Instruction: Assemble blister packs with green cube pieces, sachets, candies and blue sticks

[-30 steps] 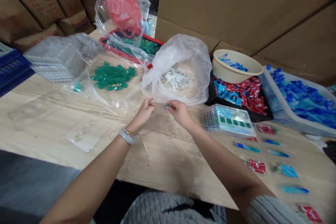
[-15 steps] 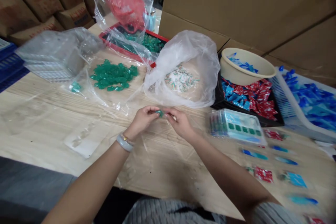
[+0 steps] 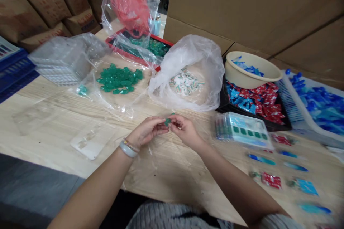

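Note:
A small translucent green piece (image 3: pixel 167 121) is pinched between my two hands above the middle of the table. My left hand (image 3: pixel 149 129), with bracelets at the wrist, has its thumb and fingertips closed against the piece's left side. From the right, my right hand (image 3: pixel 185 128) grips it between thumb and forefinger. The piece is small and partly covered by fingers. Beyond the hands lie a heap of similar green pieces (image 3: pixel 119 78) and an open clear plastic bag (image 3: pixel 185 53) holding small white and coloured bits.
Stacked clear cases (image 3: pixel 242 128) stand right of my hands, beside small packets and blue items. Behind are a cream bowl (image 3: pixel 254 68), a black tray (image 3: pixel 285 123) of red and blue packets, and a white basket (image 3: pixel 290 103). A red-rimmed tray (image 3: pixel 123 55) sits at the back left.
Both hands have shifted slightly right and down in the picture with the green piece. It now shows more between the fingertips, and the left fingers are a little more spread.

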Demonstrator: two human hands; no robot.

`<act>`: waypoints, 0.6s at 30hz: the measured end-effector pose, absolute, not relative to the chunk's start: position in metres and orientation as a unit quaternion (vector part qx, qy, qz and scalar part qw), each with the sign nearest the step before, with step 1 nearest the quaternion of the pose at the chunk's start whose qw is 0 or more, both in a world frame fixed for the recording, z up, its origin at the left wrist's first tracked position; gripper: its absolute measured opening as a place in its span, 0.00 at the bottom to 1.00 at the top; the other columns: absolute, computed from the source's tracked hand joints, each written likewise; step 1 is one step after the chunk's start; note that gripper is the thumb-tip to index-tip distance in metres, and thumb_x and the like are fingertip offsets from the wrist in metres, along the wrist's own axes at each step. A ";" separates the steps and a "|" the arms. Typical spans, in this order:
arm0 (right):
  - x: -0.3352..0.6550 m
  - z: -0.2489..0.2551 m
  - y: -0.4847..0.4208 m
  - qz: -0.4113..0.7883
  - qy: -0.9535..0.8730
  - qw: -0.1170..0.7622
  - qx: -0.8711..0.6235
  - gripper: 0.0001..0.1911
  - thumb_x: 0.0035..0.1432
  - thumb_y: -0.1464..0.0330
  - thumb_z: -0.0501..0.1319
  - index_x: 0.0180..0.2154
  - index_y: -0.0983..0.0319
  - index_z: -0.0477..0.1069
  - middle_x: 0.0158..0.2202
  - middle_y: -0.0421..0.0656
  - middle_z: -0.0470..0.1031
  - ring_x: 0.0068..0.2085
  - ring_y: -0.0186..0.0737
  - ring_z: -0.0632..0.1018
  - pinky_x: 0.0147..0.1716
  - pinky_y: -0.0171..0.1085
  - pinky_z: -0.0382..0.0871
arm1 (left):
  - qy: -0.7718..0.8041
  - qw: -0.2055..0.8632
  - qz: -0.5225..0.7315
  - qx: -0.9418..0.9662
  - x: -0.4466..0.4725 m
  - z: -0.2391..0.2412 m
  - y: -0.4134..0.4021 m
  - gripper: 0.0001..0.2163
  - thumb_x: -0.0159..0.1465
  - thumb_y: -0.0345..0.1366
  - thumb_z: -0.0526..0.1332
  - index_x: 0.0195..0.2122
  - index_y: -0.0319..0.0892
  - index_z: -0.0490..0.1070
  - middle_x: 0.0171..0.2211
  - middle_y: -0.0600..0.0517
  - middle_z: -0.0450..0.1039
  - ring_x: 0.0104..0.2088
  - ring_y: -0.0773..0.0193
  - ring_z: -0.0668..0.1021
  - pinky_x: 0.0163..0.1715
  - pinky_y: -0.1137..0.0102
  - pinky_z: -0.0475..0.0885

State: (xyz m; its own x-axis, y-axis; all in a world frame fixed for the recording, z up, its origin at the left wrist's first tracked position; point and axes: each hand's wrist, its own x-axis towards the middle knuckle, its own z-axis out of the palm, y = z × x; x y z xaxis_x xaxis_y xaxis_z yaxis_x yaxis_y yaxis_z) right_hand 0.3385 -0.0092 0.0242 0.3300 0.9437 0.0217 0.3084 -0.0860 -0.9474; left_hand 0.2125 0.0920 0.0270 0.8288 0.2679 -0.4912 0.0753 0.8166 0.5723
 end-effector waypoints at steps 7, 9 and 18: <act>0.332 0.039 -0.025 0.343 -0.433 0.506 -0.663 0.11 0.47 0.69 0.58 0.37 0.60 0.70 0.28 0.40 0.70 0.29 0.33 0.70 0.30 0.36 0.64 | 0.276 0.895 0.044 0.347 0.213 0.024 0.078 0.10 0.49 0.36 0.65 0.28 0.36 0.69 0.23 0.55 0.67 0.23 0.74 0.70 0.28 0.76 0.67; 0.332 0.039 -0.026 0.462 -0.315 0.556 -0.614 0.11 0.49 0.65 0.58 0.36 0.61 0.69 0.26 0.40 0.70 0.26 0.32 0.71 0.29 0.37 0.66 | 0.283 0.873 0.093 0.386 0.213 0.023 0.075 0.10 0.49 0.37 0.64 0.26 0.37 0.68 0.23 0.55 0.66 0.23 0.74 0.68 0.26 0.77 0.64; 0.343 0.046 -0.020 0.736 -0.136 0.495 -0.441 0.12 0.43 0.67 0.64 0.26 0.62 0.61 0.17 0.32 0.64 0.15 0.27 0.67 0.14 0.28 0.60 | 0.246 0.815 0.115 0.512 0.210 0.026 0.077 0.08 0.51 0.37 0.61 0.26 0.37 0.67 0.22 0.56 0.62 0.23 0.73 0.63 0.25 0.75 0.57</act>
State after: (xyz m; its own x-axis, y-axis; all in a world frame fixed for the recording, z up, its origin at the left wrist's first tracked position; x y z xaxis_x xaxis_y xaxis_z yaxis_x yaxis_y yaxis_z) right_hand 0.3428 -0.0203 0.0464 -0.1214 0.8487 -0.5148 -0.6093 -0.4731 -0.6363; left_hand 0.2101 0.0773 0.0265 0.8527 0.4391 -0.2829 0.0642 0.4495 0.8910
